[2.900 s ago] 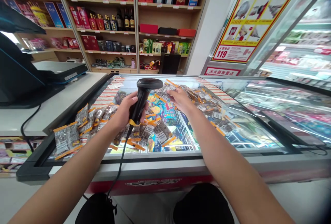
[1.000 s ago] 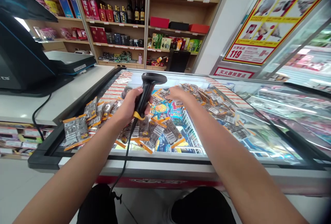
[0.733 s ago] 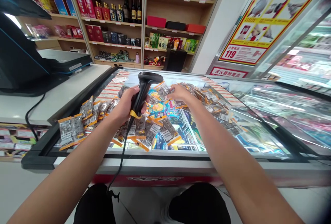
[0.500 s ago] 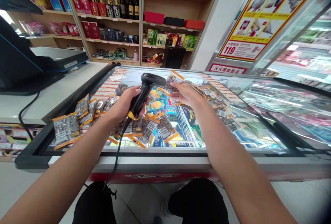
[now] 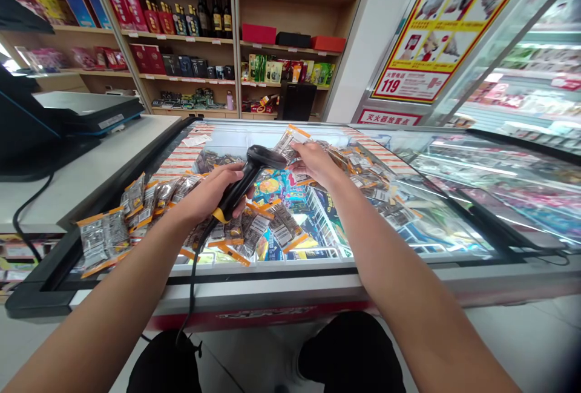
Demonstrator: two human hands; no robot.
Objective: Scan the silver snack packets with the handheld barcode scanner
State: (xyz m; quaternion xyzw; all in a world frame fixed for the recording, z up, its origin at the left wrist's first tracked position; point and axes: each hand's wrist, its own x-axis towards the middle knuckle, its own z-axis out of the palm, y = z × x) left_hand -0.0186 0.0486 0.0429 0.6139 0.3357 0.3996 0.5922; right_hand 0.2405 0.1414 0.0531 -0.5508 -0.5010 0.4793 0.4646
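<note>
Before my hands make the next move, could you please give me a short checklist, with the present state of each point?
1. Left hand secure on the black scanner: ok, the fingers wrap its handle.
2. Right hand holding the orange-edged packet: ok, it grips the packet's edge.
3. Barcode of that packet turned to the scanner: cannot tell, its printing is too small to read.
4. Scanner and packet apart: cannot tell, they overlap in this view.
5. Cable free of snags: cannot tell, it hangs over the freezer's front edge and its lower run is unclear.
6. Left-side packets lying separately: not ok, several overlap.
</note>
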